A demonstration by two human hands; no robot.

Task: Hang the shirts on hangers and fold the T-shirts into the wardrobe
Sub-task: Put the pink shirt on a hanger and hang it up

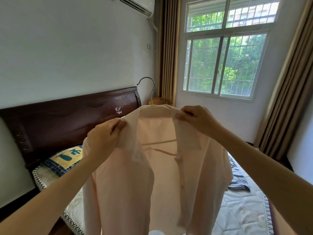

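A pale pink button shirt [160,175] hangs open-fronted in the air above the bed, draped over a hanger [151,92] whose metal hook rises above the collar. The hanger's pale bar shows inside the neck opening. My left hand [105,134] pinches the shirt's left collar and shoulder. My right hand [196,118] pinches the right collar at the hanger's shoulder. A grey-blue garment [238,178] lies on the bed to the right, partly hidden by the shirt.
The bed [240,216] with a white patterned cover fills the lower view. A dark wooden headboard [67,114] and a blue-yellow pillow [66,160] are at left. A barred window [225,65] with brown curtains [284,92] is ahead, a wooden chair [160,100] below it.
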